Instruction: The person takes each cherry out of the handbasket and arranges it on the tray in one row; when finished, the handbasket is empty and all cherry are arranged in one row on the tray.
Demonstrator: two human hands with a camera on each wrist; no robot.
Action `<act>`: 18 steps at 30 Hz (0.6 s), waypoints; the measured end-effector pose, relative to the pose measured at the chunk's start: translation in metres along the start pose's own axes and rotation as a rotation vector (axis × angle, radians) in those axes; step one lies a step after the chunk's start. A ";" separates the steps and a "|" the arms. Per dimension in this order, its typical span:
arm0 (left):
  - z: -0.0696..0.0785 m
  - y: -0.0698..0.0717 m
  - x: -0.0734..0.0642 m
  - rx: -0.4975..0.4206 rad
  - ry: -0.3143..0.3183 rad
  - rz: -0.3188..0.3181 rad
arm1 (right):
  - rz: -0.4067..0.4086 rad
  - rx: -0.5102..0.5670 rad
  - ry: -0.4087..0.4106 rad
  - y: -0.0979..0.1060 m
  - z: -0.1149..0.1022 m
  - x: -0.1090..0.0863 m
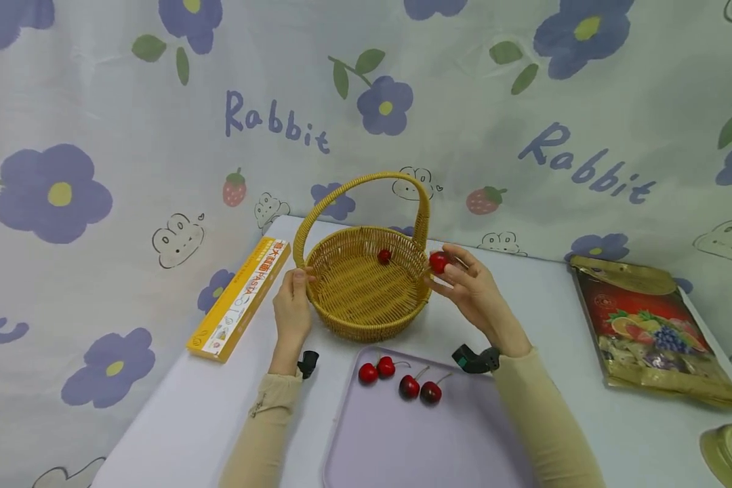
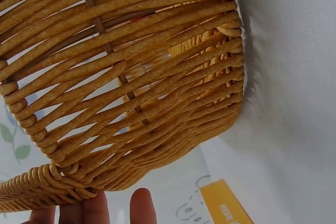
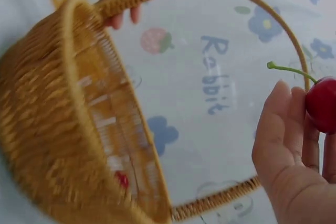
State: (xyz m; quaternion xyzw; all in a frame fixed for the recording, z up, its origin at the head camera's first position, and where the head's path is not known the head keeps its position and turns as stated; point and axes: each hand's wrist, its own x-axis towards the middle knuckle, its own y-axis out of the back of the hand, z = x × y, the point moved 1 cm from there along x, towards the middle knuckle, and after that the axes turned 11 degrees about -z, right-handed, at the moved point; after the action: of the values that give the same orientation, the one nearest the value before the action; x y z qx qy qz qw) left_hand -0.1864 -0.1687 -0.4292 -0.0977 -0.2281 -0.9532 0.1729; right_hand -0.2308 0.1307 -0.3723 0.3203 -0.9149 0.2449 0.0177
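A yellow-brown wicker basket (image 1: pixel 366 331) with a tall arched handle stands on the white table. At its left side my left hand (image 1: pixel 293 312) grips the rim by the foot of the handle; the left wrist view shows fingertips (image 2: pixel 143 208) against the weave there. Beside the right rim, my right hand (image 1: pixel 478 295) holds a red cherry (image 1: pixel 438 262) between thumb and fingers, its green stem (image 3: pixel 289 69) sticking out in the right wrist view. Another cherry (image 1: pixel 384 256) lies inside the basket near the back wall. Several cherries (image 1: pixel 409 387) with stems rest on a lilac tray (image 1: pixel 415 447) in front.
To the left lies a long yellow pasta box (image 1: pixel 240 298). A gold and red bag with fruit pictures (image 1: pixel 653 332) lies at the right, with a round container (image 1: pixel 728 454) at the lower right edge. Behind the table hangs a flowered curtain (image 1: pixel 451 122).
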 end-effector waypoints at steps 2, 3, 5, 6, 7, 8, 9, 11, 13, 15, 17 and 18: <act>0.000 0.000 0.000 0.003 0.006 0.006 | 0.001 -0.108 0.047 0.003 -0.002 -0.021; 0.000 0.000 0.000 0.003 0.008 0.008 | 0.001 -0.166 0.073 0.005 -0.002 -0.031; -0.002 0.000 0.000 0.005 0.013 0.011 | 0.004 -0.291 0.119 0.007 0.002 -0.049; -0.003 0.001 -0.001 0.004 0.015 0.012 | 0.012 -0.375 0.136 0.008 0.005 -0.058; -0.004 0.001 -0.001 0.002 0.015 0.009 | 0.026 -0.460 0.147 0.009 0.008 -0.067; -0.004 0.001 -0.002 0.002 0.015 0.009 | 0.042 -0.545 0.152 0.010 0.012 -0.075; -0.005 0.001 -0.002 0.000 0.015 0.011 | 0.057 -0.636 0.153 0.010 0.016 -0.082; -0.005 0.000 -0.002 -0.007 0.015 0.014 | 0.073 -0.823 0.149 0.010 0.026 -0.097; -0.005 0.000 -0.002 -0.013 0.011 0.018 | 0.068 -0.988 0.167 0.009 0.036 -0.109; -0.005 0.000 -0.001 -0.018 0.008 0.019 | 0.042 -1.140 0.211 0.006 0.046 -0.119; -0.005 0.000 -0.001 -0.014 0.003 0.014 | 0.012 -1.275 0.260 0.003 0.054 -0.128; -0.004 -0.001 -0.001 -0.014 0.001 0.013 | -0.002 -1.335 0.279 0.002 0.057 -0.132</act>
State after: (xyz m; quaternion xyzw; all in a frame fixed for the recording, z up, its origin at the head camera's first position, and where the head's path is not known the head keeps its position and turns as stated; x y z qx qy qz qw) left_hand -0.1859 -0.1699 -0.4337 -0.0997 -0.2208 -0.9536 0.1786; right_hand -0.1199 0.1816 -0.4482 0.2068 -0.8588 -0.3332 0.3296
